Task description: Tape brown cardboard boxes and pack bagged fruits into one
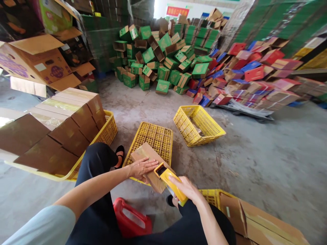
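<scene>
"Two hands at work. Their state?"

"Left hand lies open, palm down on the cardboard box, apparently to steady it. Right hand grips the yellow handheld device, its head at the box's right edge."

"And the box?"

"Slantwise over the near end of the yellow plastic crate, apparently upturned as a low bench."
</scene>
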`<state>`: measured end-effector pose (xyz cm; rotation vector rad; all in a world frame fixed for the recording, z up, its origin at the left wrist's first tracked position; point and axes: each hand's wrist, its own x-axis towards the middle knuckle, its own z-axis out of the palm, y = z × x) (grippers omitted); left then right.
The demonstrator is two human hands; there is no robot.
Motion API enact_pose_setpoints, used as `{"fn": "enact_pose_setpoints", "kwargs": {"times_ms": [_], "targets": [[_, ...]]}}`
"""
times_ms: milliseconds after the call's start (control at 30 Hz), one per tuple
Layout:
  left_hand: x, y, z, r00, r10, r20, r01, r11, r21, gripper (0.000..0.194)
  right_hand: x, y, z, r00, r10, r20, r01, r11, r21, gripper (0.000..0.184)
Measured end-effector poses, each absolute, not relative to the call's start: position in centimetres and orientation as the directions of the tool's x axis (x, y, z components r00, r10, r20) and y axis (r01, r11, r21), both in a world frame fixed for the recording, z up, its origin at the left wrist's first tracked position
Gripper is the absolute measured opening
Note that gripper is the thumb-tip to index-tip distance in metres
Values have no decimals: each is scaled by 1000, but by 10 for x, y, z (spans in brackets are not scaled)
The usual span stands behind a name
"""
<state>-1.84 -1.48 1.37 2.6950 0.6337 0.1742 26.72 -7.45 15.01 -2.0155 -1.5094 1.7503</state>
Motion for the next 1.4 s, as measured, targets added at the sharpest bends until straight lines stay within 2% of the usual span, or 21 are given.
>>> {"fn": "enact_pose_setpoints", "kwargs": {"times_ms": [267,400,567,800,933,1033,1200,1400], "targets": [[-12,-17,12,896,442,40,397,-837,376,89,294,-101,149,-116,693,-712,532,-562,-633,47],[-10,-20,12,894,446,38,411,-853,323,88,293,-104,143,-74,694,-716,565,-563,-604,50],[-10,-18,9,895,444,49,416,-869,269,75,294,-103,142,-83,690,-719,529,-581,-619,53],[-17,3,17,912,409,-16,395,-870,294,68,290,-107,134,-88,720,-688,465,-582,-667,54],[-27,16,34,882,457,-110,469,-839,275,64,279,-98,127,-87,743,-663,463,-559,-688,51],[-25,15,45,864,483,-139,503,-824,260,71,275,-89,122,-86,739,-668,469,-562,-681,51],[-4,-6,37,900,432,-58,427,-846,319,95,277,-86,115,-83,748,-659,433,-568,-699,52],[1,-13,21,889,456,-38,443,-839,316,98,277,-91,115,-96,740,-666,418,-577,-702,53]]}}
